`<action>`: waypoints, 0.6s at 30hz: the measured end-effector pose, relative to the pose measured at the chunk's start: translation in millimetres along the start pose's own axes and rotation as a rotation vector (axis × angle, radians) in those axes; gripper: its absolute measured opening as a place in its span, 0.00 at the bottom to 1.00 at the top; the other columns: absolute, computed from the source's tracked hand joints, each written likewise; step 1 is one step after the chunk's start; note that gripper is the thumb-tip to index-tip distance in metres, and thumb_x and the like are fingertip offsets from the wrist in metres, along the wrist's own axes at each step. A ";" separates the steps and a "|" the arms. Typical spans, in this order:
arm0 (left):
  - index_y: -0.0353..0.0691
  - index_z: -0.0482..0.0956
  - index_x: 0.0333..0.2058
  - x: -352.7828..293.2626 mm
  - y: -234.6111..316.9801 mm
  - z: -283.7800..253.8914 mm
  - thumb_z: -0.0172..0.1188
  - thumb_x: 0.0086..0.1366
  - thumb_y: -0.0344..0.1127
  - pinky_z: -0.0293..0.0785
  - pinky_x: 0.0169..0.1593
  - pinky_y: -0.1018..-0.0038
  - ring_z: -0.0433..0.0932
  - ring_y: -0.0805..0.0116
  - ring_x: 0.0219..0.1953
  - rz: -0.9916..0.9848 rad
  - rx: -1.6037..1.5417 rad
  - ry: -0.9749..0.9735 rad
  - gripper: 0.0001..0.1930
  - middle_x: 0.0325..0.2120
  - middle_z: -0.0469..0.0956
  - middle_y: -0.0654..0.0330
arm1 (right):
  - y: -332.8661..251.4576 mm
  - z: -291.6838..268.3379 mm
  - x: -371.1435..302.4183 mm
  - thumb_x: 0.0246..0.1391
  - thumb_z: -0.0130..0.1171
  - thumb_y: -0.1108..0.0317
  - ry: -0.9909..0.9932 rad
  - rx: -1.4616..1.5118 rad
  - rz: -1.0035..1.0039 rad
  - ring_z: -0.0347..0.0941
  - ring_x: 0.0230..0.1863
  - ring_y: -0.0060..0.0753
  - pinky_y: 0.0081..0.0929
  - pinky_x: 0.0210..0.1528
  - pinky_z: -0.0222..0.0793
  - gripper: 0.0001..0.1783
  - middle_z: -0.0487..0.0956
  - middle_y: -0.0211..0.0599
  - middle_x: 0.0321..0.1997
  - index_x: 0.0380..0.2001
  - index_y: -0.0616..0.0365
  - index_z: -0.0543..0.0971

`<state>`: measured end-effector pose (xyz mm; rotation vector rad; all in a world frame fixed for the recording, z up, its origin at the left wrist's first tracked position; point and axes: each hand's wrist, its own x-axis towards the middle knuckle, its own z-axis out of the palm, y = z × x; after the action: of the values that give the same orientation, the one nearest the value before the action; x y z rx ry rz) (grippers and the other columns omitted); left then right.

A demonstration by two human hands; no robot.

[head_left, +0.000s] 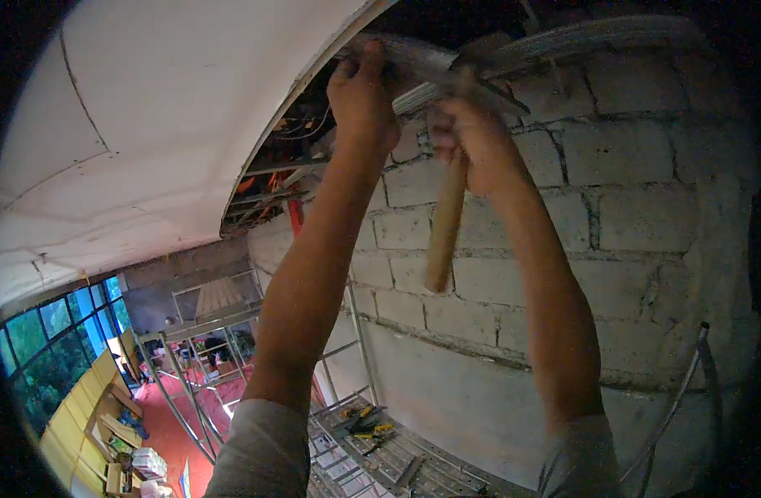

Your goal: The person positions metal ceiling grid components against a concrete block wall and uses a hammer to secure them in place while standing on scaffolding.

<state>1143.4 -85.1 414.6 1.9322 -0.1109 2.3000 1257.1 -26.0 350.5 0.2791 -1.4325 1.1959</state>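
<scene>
Both my arms reach up to the gap between the ceiling panel (148, 108) and the block wall (638, 212). With bent fingers, my left hand (364, 104) grips a thin metal channel (409, 55) beside the panel's cut edge. To its right, my right hand (480, 137), blurred by motion, is closed around the wooden handle of a hammer (447, 228). The handle's end hangs down in front of the wall. The hammer's head, up by the metal, is too dark and smeared to make out. A ribbed metal strip (592, 35) runs along the top of the wall.
Below stands a scaffold platform (434, 477) with several tools (368, 427) on it, along the wall. Another scaffold frame (202, 328) stands farther left on the reddish floor (169, 407). Wires and framing show inside the ceiling opening. Boxes (148, 463) lie near the windows.
</scene>
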 end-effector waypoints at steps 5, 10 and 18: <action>0.34 0.74 0.39 13.9 -5.4 -18.4 0.58 0.67 0.34 0.78 0.33 0.71 0.77 0.67 0.28 0.194 0.119 -0.167 0.09 0.29 0.76 0.59 | -5.0 -12.6 -11.0 0.54 0.58 0.61 0.090 -0.030 -0.079 0.63 0.21 0.21 0.25 0.22 0.61 0.09 0.68 0.26 0.25 0.36 0.48 0.72; 0.35 0.74 0.40 9.4 -13.3 -8.1 0.58 0.67 0.34 0.79 0.34 0.71 0.77 0.67 0.28 0.171 0.181 -0.114 0.09 0.28 0.75 0.60 | -4.0 -14.1 4.0 0.52 0.59 0.65 0.320 0.309 -0.213 0.59 0.19 0.17 0.20 0.19 0.57 0.09 0.65 0.22 0.24 0.35 0.47 0.70; 0.33 0.75 0.37 7.4 -2.7 -3.9 0.59 0.67 0.39 0.78 0.35 0.71 0.77 0.68 0.31 0.048 0.180 -0.032 0.12 0.32 0.77 0.58 | 3.0 -15.4 11.2 0.50 0.61 0.65 0.011 0.155 -0.079 0.59 0.19 0.15 0.19 0.18 0.58 0.09 0.65 0.20 0.22 0.33 0.46 0.71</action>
<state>1138.8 -81.5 421.1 2.0720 0.0494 2.3850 1260.9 -7.7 355.2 0.4313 -1.3100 1.2434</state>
